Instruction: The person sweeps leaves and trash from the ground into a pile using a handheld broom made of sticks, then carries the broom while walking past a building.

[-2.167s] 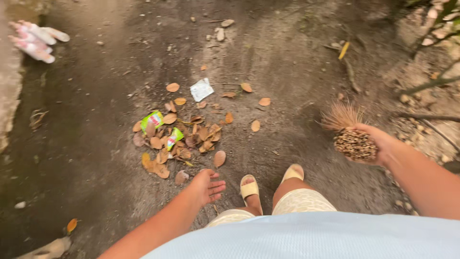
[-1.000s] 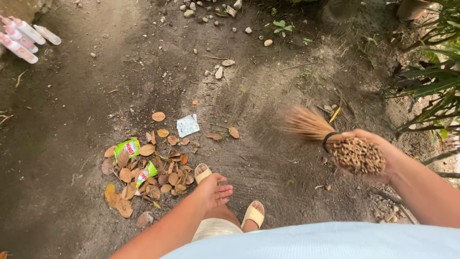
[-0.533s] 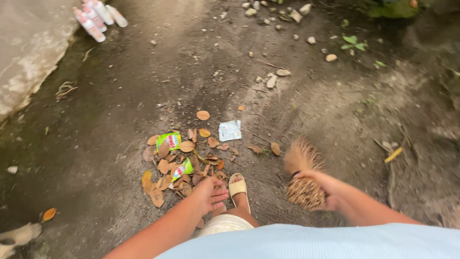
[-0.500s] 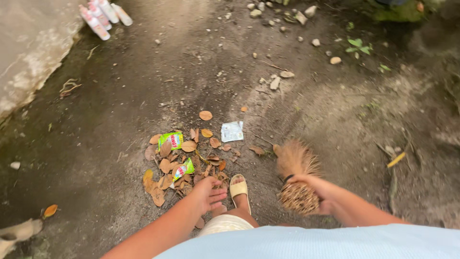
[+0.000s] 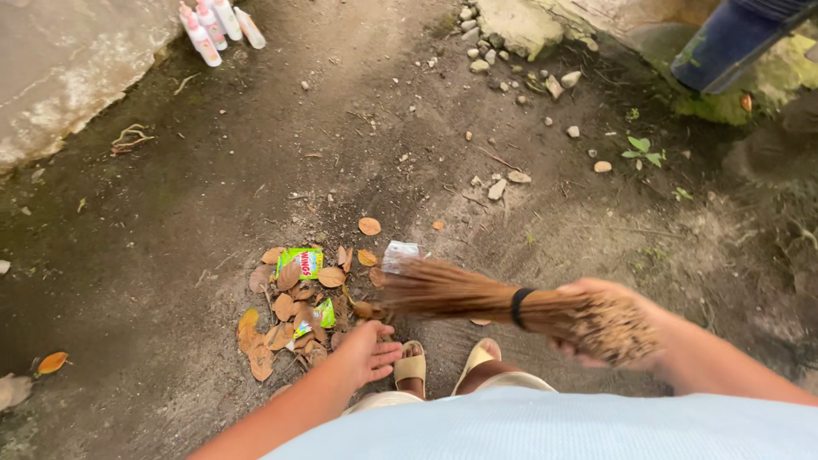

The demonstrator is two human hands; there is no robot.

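Hand (image 5: 618,319) grips bristly stick broom (image 5: 477,294) over crisp leaves (image 5: 285,307).

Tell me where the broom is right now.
In the head view, the broom lies sideways in the right hand, its bristle tips reaching left to the leaf pile, just above the left hand.

The stick broom (image 5: 460,294) is motion-blurred and hides part of the clear wrapper (image 5: 399,253).

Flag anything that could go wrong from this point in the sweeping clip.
The stick broom in the right hand has its tips against the pile of dry leaves; a hard stroke might scatter it. The light green wrappers could flick away. The open left hand hangs close to the bristles and might get brushed.
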